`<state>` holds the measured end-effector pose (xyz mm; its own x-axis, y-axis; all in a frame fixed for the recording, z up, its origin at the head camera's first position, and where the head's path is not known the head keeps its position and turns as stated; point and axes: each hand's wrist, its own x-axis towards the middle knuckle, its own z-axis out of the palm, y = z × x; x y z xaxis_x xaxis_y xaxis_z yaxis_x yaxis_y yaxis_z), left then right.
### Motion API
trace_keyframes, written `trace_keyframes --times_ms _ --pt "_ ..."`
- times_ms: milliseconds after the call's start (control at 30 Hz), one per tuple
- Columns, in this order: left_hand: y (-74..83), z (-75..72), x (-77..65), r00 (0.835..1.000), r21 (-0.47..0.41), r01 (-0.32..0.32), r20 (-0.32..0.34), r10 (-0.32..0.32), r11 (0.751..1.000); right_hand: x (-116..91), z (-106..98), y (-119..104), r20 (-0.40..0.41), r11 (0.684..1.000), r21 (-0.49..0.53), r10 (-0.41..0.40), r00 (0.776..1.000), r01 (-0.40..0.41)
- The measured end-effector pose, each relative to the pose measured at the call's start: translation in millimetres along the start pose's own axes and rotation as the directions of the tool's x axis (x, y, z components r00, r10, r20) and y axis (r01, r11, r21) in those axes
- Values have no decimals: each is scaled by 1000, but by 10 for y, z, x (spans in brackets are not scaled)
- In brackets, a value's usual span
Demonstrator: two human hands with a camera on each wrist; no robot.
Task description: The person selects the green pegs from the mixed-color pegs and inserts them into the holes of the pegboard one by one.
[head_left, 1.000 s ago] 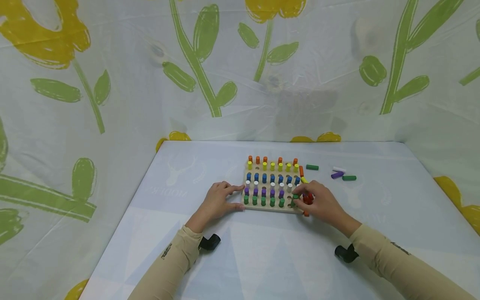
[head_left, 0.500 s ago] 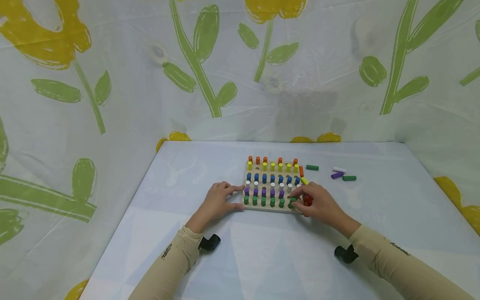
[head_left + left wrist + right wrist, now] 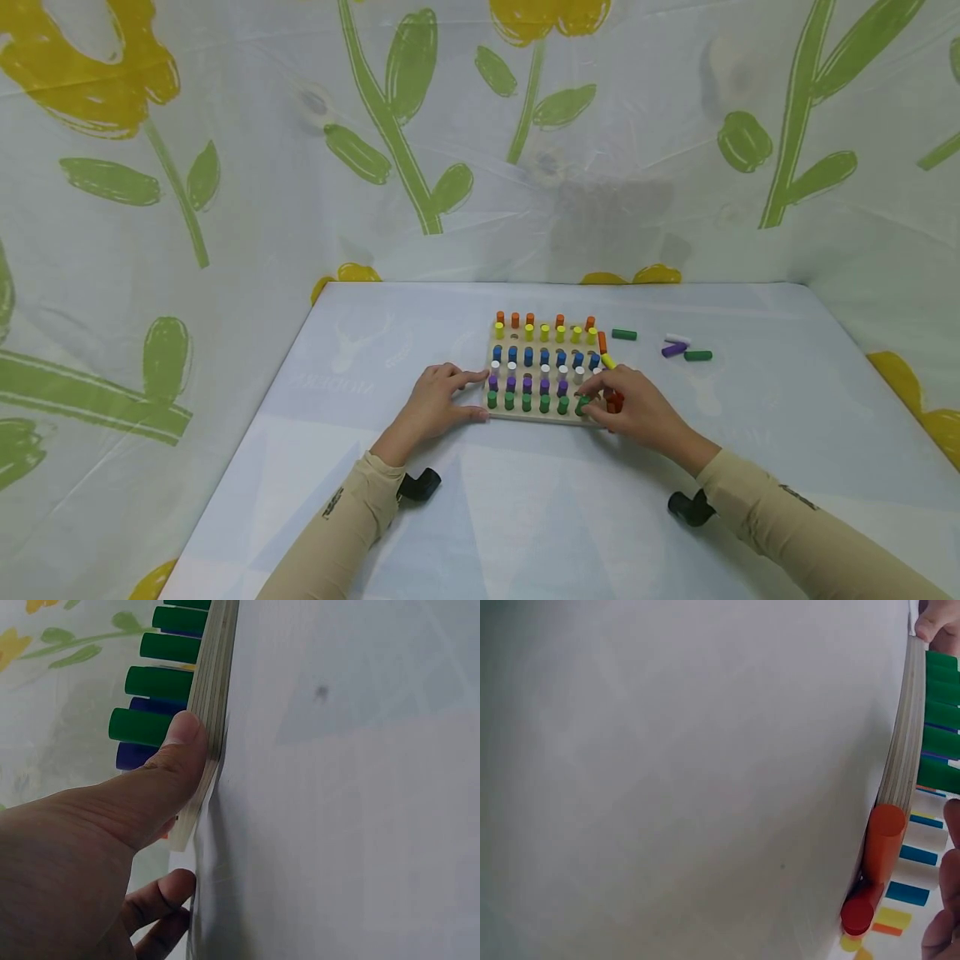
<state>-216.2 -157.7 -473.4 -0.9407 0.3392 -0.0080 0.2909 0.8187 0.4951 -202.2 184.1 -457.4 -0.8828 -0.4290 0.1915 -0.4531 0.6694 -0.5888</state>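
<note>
A wooden pegboard [image 3: 536, 418] carries upright rows of coloured pegs: orange at the back, then yellow, blue, white, purple and green. My left hand [image 3: 435, 404] rests at its left side, thumb and index finger touching the edge. In the left wrist view the left thumb [image 3: 176, 761] presses the board's edge [image 3: 210, 690] beside the green pegs. My right hand [image 3: 636, 406] pinches a green peg [image 3: 582, 405] at the right end of the front row; the fingers hide its lower part. The right wrist view catches only some right fingers [image 3: 951, 881].
Loose orange [image 3: 602, 342], yellow [image 3: 608, 362] and red pegs [image 3: 618, 398] lie along the board's right side. Further right on the table are two green pegs [image 3: 624, 334], a white peg [image 3: 678, 339] and a purple peg [image 3: 674, 350]. Patterned sheeting [image 3: 637, 208] stands behind the table.
My right hand has shifted slightly left with the green peg, which now stands lower and in line with the front green row. The left hand has stayed still.
</note>
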Motion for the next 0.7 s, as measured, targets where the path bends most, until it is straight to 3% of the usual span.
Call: trace_keyframes --times_ms 300,700 --pt "-2 3 -2 1000 0 6 5 -6 1000 -13 -15 13 12 1000 -9 16 1000 -15" --pt "-1 0 2 1000 3 -4 5 4 1000 -41 -69 94 -52 999 -47 -11 999 9"
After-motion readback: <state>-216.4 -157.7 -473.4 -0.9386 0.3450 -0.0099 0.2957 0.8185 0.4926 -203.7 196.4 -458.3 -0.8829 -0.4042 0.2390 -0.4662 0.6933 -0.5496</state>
